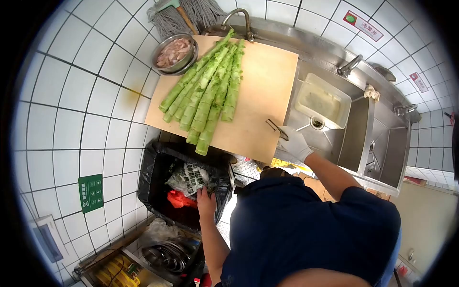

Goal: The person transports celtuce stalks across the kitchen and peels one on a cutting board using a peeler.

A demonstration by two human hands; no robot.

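Note:
My left hand (206,201) is bare and reaches down into a bin lined with a black bag (148,191). Its fingers are stretched out at the edge of a crumpled printed plastic bag (189,178); I cannot tell whether they grip it. A red plastic bag (180,199) lies beside it. In a white glove, my right hand (295,142) is closed around a peeler (277,129) at the right edge of the board. Several long green celtuce stems (205,91) lie side by side on the tan cutting board (260,91), some overhanging its front edge.
A metal bowl of raw meat pieces (174,52) stands at the board's back left corner, near a mop (184,16). To the right, a plastic tub (322,101) sits in a steel sink (351,138). Pans (165,256) rest on a lower shelf.

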